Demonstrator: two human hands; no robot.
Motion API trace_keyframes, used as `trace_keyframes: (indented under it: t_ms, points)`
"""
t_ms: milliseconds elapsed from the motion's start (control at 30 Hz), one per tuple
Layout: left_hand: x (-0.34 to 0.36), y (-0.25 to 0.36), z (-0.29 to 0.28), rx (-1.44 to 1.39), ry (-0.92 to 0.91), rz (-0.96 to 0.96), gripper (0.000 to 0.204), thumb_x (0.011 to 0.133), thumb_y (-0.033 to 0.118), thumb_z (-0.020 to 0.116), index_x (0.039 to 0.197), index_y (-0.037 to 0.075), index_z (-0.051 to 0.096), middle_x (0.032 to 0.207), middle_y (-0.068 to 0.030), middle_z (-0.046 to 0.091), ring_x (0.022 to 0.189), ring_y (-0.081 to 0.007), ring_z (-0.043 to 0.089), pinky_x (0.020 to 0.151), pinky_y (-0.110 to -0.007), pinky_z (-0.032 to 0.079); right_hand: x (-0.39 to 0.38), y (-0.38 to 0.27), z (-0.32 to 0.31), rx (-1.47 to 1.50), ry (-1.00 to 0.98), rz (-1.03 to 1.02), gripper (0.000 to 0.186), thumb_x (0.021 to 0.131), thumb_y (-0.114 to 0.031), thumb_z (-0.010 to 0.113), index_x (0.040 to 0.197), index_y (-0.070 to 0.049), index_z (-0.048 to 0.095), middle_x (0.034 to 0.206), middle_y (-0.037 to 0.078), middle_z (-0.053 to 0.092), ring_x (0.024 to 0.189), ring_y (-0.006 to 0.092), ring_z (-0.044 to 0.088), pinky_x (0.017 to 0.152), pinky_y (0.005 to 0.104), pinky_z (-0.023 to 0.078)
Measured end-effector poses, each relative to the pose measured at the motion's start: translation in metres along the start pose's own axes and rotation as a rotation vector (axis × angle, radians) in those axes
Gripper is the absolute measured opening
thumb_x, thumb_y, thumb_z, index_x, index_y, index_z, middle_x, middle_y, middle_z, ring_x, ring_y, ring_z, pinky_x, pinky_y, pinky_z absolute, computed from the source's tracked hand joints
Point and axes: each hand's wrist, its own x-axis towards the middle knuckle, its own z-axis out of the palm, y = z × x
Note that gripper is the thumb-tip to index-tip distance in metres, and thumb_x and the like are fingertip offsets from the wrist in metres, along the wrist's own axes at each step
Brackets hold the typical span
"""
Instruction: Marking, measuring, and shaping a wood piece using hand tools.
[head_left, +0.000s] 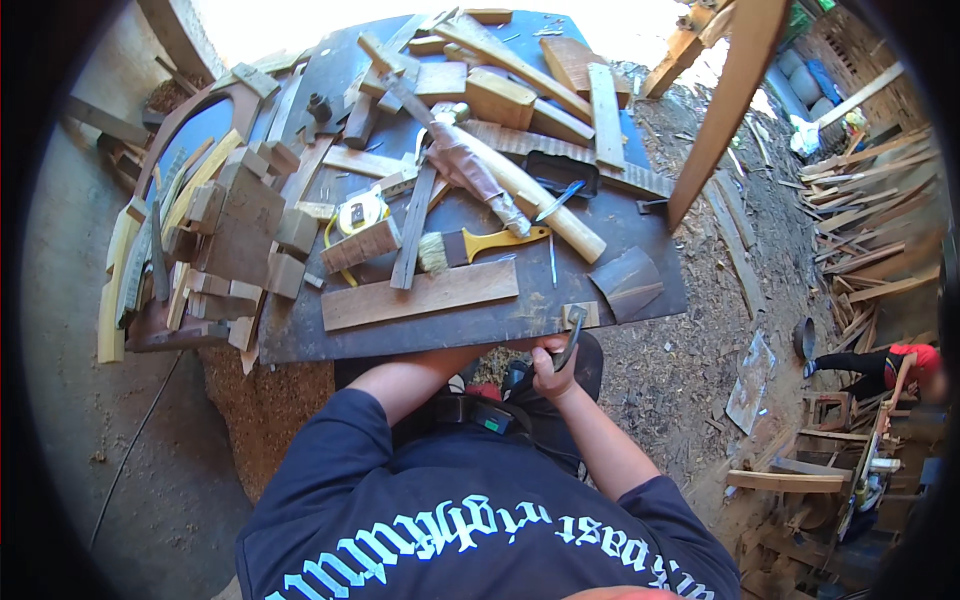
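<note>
My right hand is closed on the handle of a metal clamp at the table's front edge, by a small wooden block. My left forearm reaches to the underside of the dark tabletop; the fingers of that hand are hidden. A flat board lies along the front edge, behind my left arm. A yellow-handled brush, a tape measure and a dark scrap sheet lie farther in.
Wooden offcuts and stepped wooden pieces cover much of the table. An upright beam rises at its right corner. A co-worker in red is among timber at the right, near stacked wood. A cable runs along the left floor.
</note>
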Motion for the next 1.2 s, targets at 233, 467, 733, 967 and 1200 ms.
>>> trace_keyframes:
  t_ms: [233, 467, 733, 967, 1200]
  points:
    - [0.019, 0.002, 0.011, 0.07, -0.056, 0.224, 0.029, 0.087, 0.03, 0.067, 0.109, 0.012, 0.062, 0.112, -0.0107, 0.061, 0.111, -0.0288, 0.058, 0.096, -0.044, 0.046, 0.003, 0.008, 0.004, -0.145, 0.138, -0.126, 0.02, 0.078, -0.019, 0.066, 0.068, -0.003, 0.062, 0.059, 0.014, 0.056, 0.057, 0.0329, 0.058, 0.056, 0.0415, 0.043]
    - [-0.002, 0.022, 0.015, 0.199, 0.14, 0.202, 0.019, 0.082, 0.026, 0.066, 0.098, 0.015, 0.065, 0.095, -0.0076, 0.062, 0.098, -0.0249, 0.061, 0.087, -0.041, 0.048, 0.009, -0.005, 0.018, -0.158, 0.258, -0.267, 0.028, 0.081, -0.019, 0.061, 0.061, -0.002, 0.049, 0.054, 0.014, 0.044, 0.049, 0.0304, 0.046, 0.051, 0.042, 0.034]
    - [-0.021, -0.006, 0.048, 0.211, 0.372, -0.173, 0.02, 0.082, 0.03, 0.067, 0.092, 0.013, 0.071, 0.09, -0.0094, 0.071, 0.09, -0.0309, 0.07, 0.079, -0.045, 0.052, 0.012, -0.017, 0.012, -0.147, 0.115, -0.173, 0.026, 0.082, -0.017, 0.059, 0.063, -0.001, 0.052, 0.055, 0.017, 0.048, 0.051, 0.034, 0.052, 0.053, 0.0438, 0.04]
    - [-0.02, -0.008, 0.061, 0.079, 0.505, -0.385, 0.02, 0.085, 0.03, 0.066, 0.091, 0.012, 0.072, 0.085, -0.0085, 0.073, 0.087, -0.03, 0.072, 0.075, -0.041, 0.054, 0.013, -0.011, 0.02, -0.152, 0.162, -0.17, 0.025, 0.082, -0.019, 0.06, 0.065, -0.002, 0.054, 0.06, 0.018, 0.054, 0.061, 0.0383, 0.059, 0.058, 0.0469, 0.044]
    - [-0.013, 0.007, 0.071, -0.069, 0.532, -0.256, 0.023, 0.087, 0.028, 0.066, 0.099, 0.009, 0.067, 0.091, -0.0126, 0.072, 0.093, -0.0322, 0.071, 0.079, -0.04, 0.055, 0.016, -0.002, 0.009, -0.236, 0.062, -0.184, 0.021, 0.082, -0.018, 0.064, 0.071, -0.001, 0.057, 0.07, 0.02, 0.061, 0.069, 0.0429, 0.062, 0.065, 0.0502, 0.048]
